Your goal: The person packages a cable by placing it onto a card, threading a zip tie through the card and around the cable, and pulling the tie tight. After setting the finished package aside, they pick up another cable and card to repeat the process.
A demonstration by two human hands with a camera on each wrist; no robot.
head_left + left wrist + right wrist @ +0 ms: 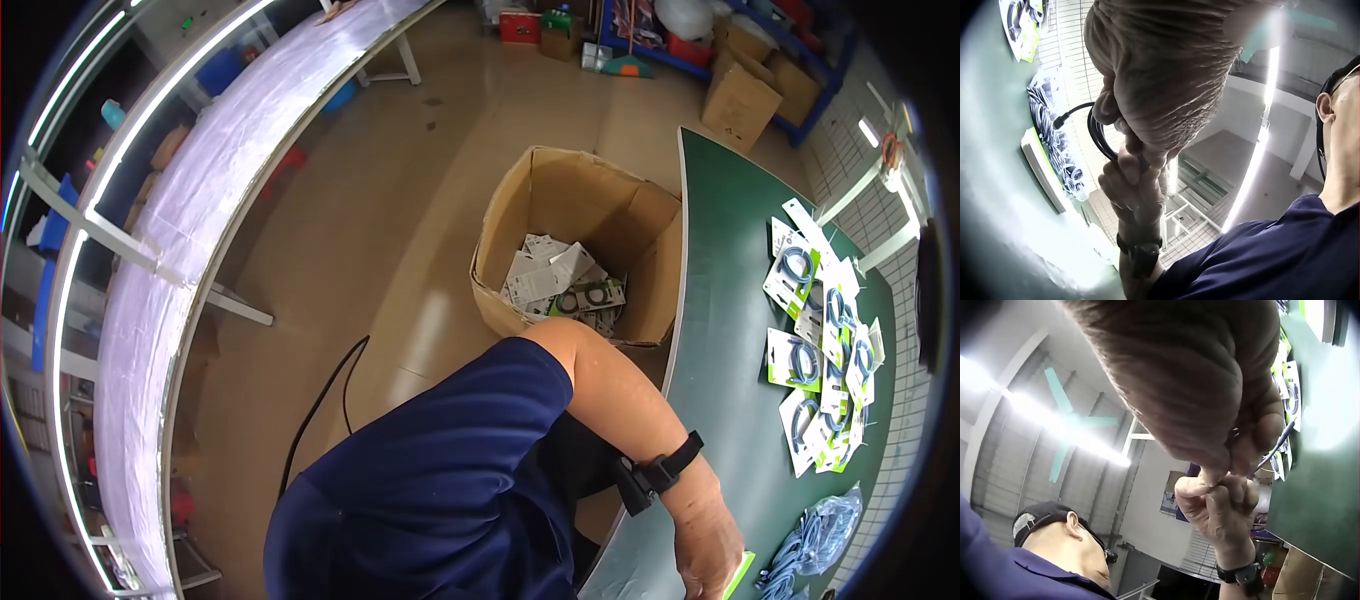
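Observation:
Fingers of my left hand and right hand meet closely, pinching a dark looped cable between them. One black connector end sticks out in the left wrist view. The exact grip point is hidden behind the fingers. In the head view my right hand is out of frame. A stack of white-and-green cards lies on the green table beside the hands.
Carded cables are heaped toward the table's far side, with bagged bundled cables nearer the hands. A cardboard box containing cards and packs stands on the floor against the table edge. A long bench runs along the left.

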